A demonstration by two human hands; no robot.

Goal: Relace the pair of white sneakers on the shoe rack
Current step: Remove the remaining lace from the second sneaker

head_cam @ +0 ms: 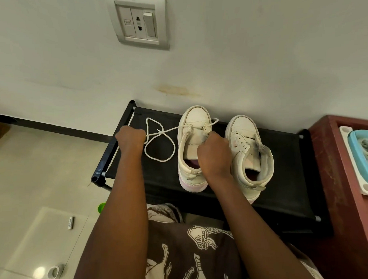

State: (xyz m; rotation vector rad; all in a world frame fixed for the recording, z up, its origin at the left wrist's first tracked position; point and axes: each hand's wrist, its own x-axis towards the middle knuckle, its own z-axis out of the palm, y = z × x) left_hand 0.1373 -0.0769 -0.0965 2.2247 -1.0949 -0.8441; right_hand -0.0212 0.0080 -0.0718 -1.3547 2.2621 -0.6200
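Observation:
Two white high-top sneakers stand toes to the wall on the black shoe rack [283,164]. The left sneaker [193,127] has a white lace [161,151] through its lowest eyelets. The lace runs out to the left and lies in loops on the rack's fabric. My left hand [131,138] grips the lace left of the shoe. My right hand [213,153] rests over the left sneaker's tongue and pinches the lace's other end by an eyelet. The right sneaker [245,142] shows bare eyelets and no lace.
A dark red cabinet [329,166] stands right of the rack with a blue basket [364,151] on a white tray. A wall socket [139,23] is above. On the tiled floor at left lie a tape roll [54,271], a small silver object [70,222] and a green cap [101,207].

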